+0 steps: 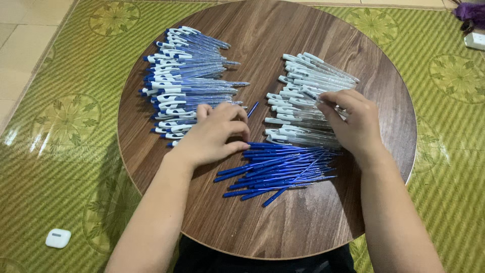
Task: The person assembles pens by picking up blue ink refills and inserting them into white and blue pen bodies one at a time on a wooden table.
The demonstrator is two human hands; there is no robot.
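Note:
A round wooden table (262, 30) holds three heaps. At the left lies a pile of assembled pens (187, 76) with blue refills and white clips. A pile of clear pen barrels (308, 81) with white clips lies at the right. Loose blue refills (283, 172) lie in front, near me. My left hand (214, 134) rests fingers curled between the assembled pens and the refills, touching the refills' left end; whether it grips one is hidden. My right hand (351, 119) lies on the clear barrels, fingertips pinching one.
A single blue refill (252, 109) lies loose by my left fingers. The table stands on a green patterned mat (60, 151). A small white case (58, 238) sits on the mat at lower left. A white object (475, 40) and something purple (470, 11) lie at upper right.

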